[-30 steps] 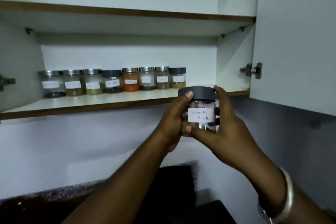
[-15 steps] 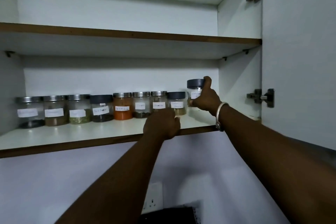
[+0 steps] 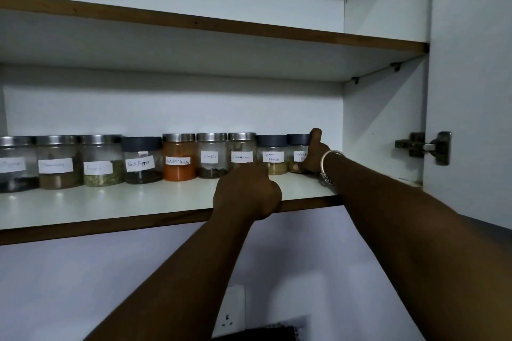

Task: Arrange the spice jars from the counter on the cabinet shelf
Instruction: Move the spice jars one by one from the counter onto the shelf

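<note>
Nine spice jars point(image 3: 178, 156) stand in one row on the lower cabinet shelf point(image 3: 138, 202): six with silver lids, three with dark. The right hand point(image 3: 314, 155) clasps the rightmost jar point(image 3: 297, 153). The left hand point(image 3: 246, 194), fingers curled, rests on the shelf edge.

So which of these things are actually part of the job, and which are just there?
Part of the job:
- dark-lidded jar in the right hand
- row of labelled jars
- lower shelf
- left hand, resting on the shelf's front edge

Just there:
- upper shelf
- door hinge
- wall socket
- bangle
</note>
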The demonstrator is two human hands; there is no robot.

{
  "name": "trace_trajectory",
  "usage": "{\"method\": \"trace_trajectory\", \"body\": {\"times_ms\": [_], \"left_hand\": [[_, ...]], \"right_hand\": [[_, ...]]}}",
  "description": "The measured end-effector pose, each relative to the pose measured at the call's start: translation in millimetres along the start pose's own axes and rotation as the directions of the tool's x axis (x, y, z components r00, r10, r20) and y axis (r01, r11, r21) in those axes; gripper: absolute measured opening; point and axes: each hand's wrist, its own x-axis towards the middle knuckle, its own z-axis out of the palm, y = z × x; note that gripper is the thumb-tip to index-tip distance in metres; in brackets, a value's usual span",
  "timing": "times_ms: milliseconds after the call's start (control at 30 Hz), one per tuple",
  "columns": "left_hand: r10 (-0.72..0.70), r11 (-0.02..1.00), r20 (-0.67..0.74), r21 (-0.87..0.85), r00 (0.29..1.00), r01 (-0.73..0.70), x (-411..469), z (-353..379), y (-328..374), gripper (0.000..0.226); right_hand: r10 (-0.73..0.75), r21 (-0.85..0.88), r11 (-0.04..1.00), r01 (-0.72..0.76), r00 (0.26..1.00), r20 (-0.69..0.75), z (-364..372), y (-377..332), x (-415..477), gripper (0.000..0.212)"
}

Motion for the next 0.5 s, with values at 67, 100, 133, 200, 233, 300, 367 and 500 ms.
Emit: {"method": "trace_trajectory", "body": {"times_ms": [67, 100, 133, 200, 233, 300, 367, 500], "left_hand": [[0.006, 1.0, -0.012, 0.001, 1.0, -0.006, 0, 0, 0, 0.036], [0.01, 1.0, -0.015, 0.004, 1.0, -0.01, 0, -1, 0, 0.036], [0.015, 1.0, -0.019, 0.008, 1.0, -0.015, -1, -1, 0, 0.036], [0.023, 1.0, -0.029, 0.017, 0.999, -0.023, -1, 0, 0, 0.036], [0.026, 1.0, -0.033, 0.018, 0.999, -0.026, -1, 0, 0, 0.035], [0.027, 1.0, -0.038, 0.014, 0.999, -0.026, -2, -1, 1, 0.034], [0.023, 1.0, -0.039, 0.011, 0.999, -0.022, -3, -1, 1, 0.032], [0.003, 1.0, -0.037, 0.0, 0.999, -0.003, -4, -2, 1, 0.028]], "right_hand": [[0.024, 0.007, 1.0, -0.024, 1.0, 0.017, 0, 1, 0, 0.089], [0.031, 0.004, 0.999, -0.031, 0.999, 0.025, 1, 1, -1, 0.087], [0.026, 0.005, 1.0, -0.026, 0.999, 0.021, 1, 2, 1, 0.087], [0.012, -0.019, 1.0, -0.012, 1.0, 0.007, 2, 4, 2, 0.09], [0.02, -0.017, 1.0, -0.02, 1.0, 0.009, 1, 3, 1, 0.091], [0.009, -0.016, 1.0, -0.009, 1.0, 0.018, 2, 4, 2, 0.093], [0.058, 0.054, 0.997, -0.06, 0.998, 0.04, 2, -1, 2, 0.1], [0.09, -0.133, 0.988, -0.085, 0.995, 0.032, 1, 0, 11, 0.119]]}}
